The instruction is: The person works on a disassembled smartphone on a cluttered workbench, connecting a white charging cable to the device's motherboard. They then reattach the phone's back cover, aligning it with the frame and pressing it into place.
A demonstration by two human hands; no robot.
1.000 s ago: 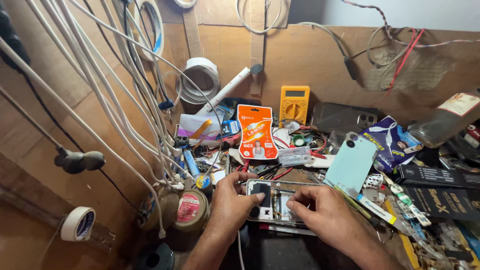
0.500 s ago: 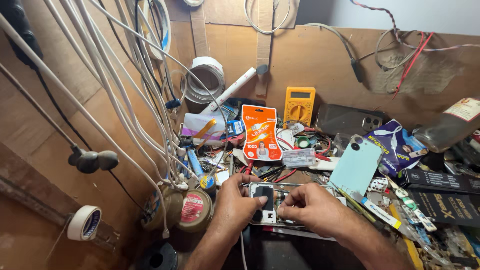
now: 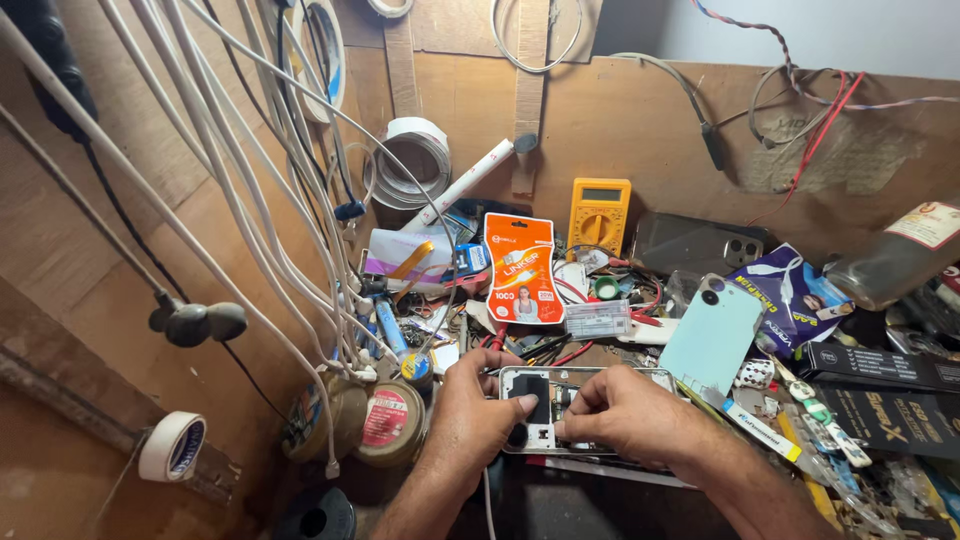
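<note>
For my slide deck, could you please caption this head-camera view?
Both hands, left hand and right hand, work on an opened phone amid a cluttered bench.

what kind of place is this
Most likely a small phone repair bench: both hands work on an opened phone with its back off, a yellow multimeter leans on the wooden wall, and a mint-green phone back cover stands nearby.

Opened phone (image 3: 560,410) with pale metal frame and matt black inner parts, rough unpainted wooden wall (image 3: 620,120), smooth white plastic-sheathed cables (image 3: 230,170), glossy orange packet (image 3: 520,268), matt mint plastic back cover (image 3: 712,335), yellow plastic multimeter (image 3: 598,212), papery tape roll (image 3: 172,446)
</note>
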